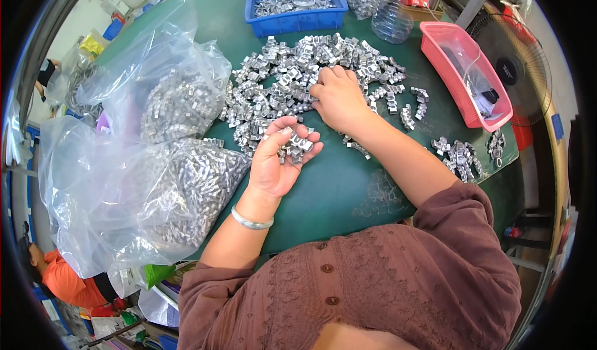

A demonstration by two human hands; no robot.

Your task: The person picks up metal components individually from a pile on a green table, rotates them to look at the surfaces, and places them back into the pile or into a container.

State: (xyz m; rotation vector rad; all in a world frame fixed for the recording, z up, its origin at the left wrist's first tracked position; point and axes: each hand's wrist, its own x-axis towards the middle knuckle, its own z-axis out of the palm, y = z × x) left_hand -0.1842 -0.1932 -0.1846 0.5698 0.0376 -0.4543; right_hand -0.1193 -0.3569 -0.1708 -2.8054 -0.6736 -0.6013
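My left hand (280, 157) is palm up with its fingers curled round several small silvery metal pieces (296, 146). A metal bangle (250, 221) circles that wrist. Farther out, my right hand (339, 98) reaches palm down into a broad heap of the same metal pieces (283, 67), its fingers bent and their tips hidden behind the hand. Whether it grips a piece cannot be seen. Short rows of joined pieces (407, 117) lie just right of the heap.
Clear plastic bags (193, 188) full of metal pieces stand at the left. Behind the heap is a blue tray (295, 23); at the right are a pink basket (435, 51), a fan (510, 70) and a smaller pile (461, 160) near the green table's edge. Another person (71, 278) appears at lower left.
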